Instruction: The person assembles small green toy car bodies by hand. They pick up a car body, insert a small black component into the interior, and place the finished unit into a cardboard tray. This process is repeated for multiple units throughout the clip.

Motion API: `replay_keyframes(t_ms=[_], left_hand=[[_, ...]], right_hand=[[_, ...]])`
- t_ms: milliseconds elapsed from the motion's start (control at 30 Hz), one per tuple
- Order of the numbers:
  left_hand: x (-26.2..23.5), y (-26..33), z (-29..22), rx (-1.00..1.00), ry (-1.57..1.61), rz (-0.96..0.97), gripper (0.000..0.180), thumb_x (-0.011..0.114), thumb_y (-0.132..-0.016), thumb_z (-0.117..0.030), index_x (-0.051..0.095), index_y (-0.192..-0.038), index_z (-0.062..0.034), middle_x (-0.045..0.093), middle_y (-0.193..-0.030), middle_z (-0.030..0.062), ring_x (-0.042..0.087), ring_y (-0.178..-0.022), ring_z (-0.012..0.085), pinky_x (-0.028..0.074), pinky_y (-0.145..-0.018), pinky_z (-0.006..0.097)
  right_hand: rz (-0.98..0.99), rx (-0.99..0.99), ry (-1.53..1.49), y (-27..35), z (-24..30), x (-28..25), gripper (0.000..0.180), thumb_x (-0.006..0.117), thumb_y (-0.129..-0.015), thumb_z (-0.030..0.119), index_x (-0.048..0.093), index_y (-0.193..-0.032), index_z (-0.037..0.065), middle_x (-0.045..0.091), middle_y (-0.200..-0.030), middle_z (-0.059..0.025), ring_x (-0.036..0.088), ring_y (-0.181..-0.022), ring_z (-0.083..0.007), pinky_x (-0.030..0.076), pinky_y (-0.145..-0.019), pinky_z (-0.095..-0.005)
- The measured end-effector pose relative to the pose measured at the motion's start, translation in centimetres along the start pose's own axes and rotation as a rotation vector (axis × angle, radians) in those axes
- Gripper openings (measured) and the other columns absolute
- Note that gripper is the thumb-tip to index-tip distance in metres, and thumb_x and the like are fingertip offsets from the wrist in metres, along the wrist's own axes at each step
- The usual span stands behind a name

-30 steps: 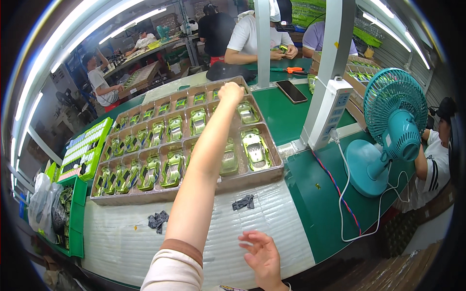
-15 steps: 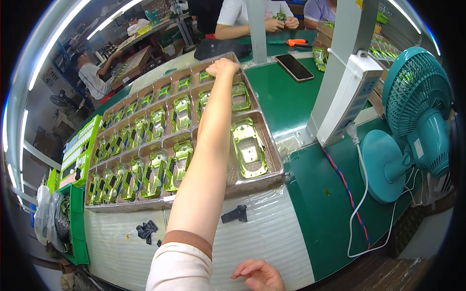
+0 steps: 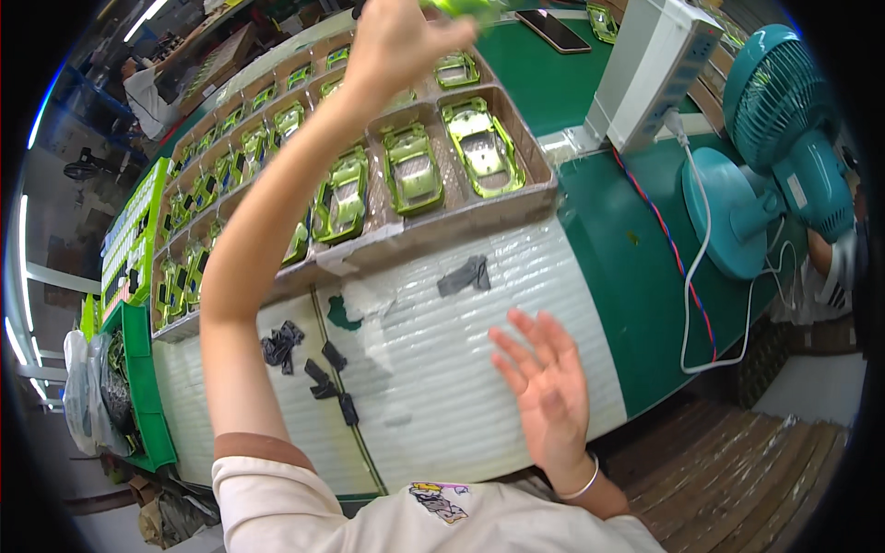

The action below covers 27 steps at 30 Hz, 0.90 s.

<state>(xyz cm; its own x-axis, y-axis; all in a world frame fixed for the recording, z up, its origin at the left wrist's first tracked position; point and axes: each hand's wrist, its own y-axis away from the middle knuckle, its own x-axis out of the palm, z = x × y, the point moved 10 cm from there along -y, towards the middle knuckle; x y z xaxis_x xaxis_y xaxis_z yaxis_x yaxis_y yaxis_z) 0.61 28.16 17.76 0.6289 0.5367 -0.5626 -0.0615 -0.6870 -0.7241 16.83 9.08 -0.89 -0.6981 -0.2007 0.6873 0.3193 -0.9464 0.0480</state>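
A worker's left hand (image 3: 398, 41) rises at the 12 o'clock edge of the view, closed on a lime-green toy car shell (image 3: 466, 9) lifted clear above the compartmented cardboard tray (image 3: 442, 230); only part of the shell shows at the frame's rim. The right hand (image 3: 546, 385) hovers at 5 o'clock over the white corrugated sheet (image 3: 442, 369), fingers spread wide and holding nothing. The step in hand appears to be picking one shell out of the tray, and the next move would likely call for bringing it down toward the waiting open palm without knocking the neighbouring shells. More green car shells (image 3: 410, 168) fill the tray's compartments from 9 to 12 o'clock. Small dark parts (image 3: 281, 346) lie scattered on the sheet at 7 o'clock, with another (image 3: 466, 275) near the tray's front wall. A white power strip (image 3: 656, 69) stands at 1 o'clock, its cable (image 3: 687, 304) trailing across the green bench (image 3: 645, 276) near a teal desk fan (image 3: 784, 138) at 2 o'clock. A phone (image 3: 553, 29) lies beyond the tray.
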Motion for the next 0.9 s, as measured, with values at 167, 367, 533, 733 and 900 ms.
replay_keyframes(t_ms=[167,367,533,733,900], left_hand=[[-1.3,17.4,-13.2,0.518,0.085,0.204,0.068,0.074,-0.055,-0.003,0.045,-0.116,-0.0044,0.053,-0.109,0.0112,0.054,-0.095,0.0274,0.046,-0.077,0.041],[-3.1,19.8,-12.9,0.292,0.416,0.318,0.045,0.069,-0.065,-0.002,0.052,-0.107,-0.0031,0.055,-0.103,0.0115,0.056,-0.094,0.0254,0.047,-0.075,0.034],[0.2,18.4,-5.7,0.064,0.186,0.345,0.019,0.065,-0.073,-0.007,0.060,-0.091,-0.0052,0.058,-0.090,0.0096,0.055,-0.089,0.0255,0.045,-0.076,0.033],[4.9,19.9,-6.2,0.161,-0.139,0.505,0.019,0.064,-0.066,-0.007,0.061,-0.085,-0.0043,0.056,-0.085,0.0073,0.052,-0.085,0.0249,0.041,-0.079,0.037],[1.8,21.4,-5.6,0.216,0.104,0.492,0.018,0.065,-0.063,-0.007,0.061,-0.080,-0.0022,0.056,-0.076,0.0074,0.054,-0.083,0.0259,0.041,-0.076,0.037]], right_hand=[[0.074,-0.036,-0.090,0.0,0.1,1.1,0.082,0.063,-0.080,0.033,0.012,-0.138,0.007,0.030,-0.135,-0.0147,0.036,-0.123,-0.0286,0.033,-0.100,-0.0402],[-0.047,-0.028,-0.024,0.5,-1.4,-0.2,0.061,0.055,-0.085,0.009,0.019,-0.135,0.003,0.039,-0.128,-0.0111,0.040,-0.119,-0.0213,0.032,-0.101,-0.0366],[-0.017,-0.248,0.165,0.4,1.4,0.2,0.055,0.059,-0.082,0.012,0.031,-0.129,0.003,0.039,-0.129,-0.0119,0.042,-0.119,-0.0251,0.035,-0.100,-0.0367],[-0.035,-0.241,0.121,0.8,1.2,0.2,0.066,0.060,-0.071,-0.010,0.030,-0.128,0.005,0.045,-0.122,-0.0111,0.043,-0.115,-0.0207,0.037,-0.097,-0.0335],[0.000,-0.352,0.198,1.3,1.9,1.1,0.068,0.064,-0.067,-0.012,0.031,-0.124,0.006,0.046,-0.122,-0.0110,0.048,-0.108,-0.0201,0.040,-0.094,-0.0333]])
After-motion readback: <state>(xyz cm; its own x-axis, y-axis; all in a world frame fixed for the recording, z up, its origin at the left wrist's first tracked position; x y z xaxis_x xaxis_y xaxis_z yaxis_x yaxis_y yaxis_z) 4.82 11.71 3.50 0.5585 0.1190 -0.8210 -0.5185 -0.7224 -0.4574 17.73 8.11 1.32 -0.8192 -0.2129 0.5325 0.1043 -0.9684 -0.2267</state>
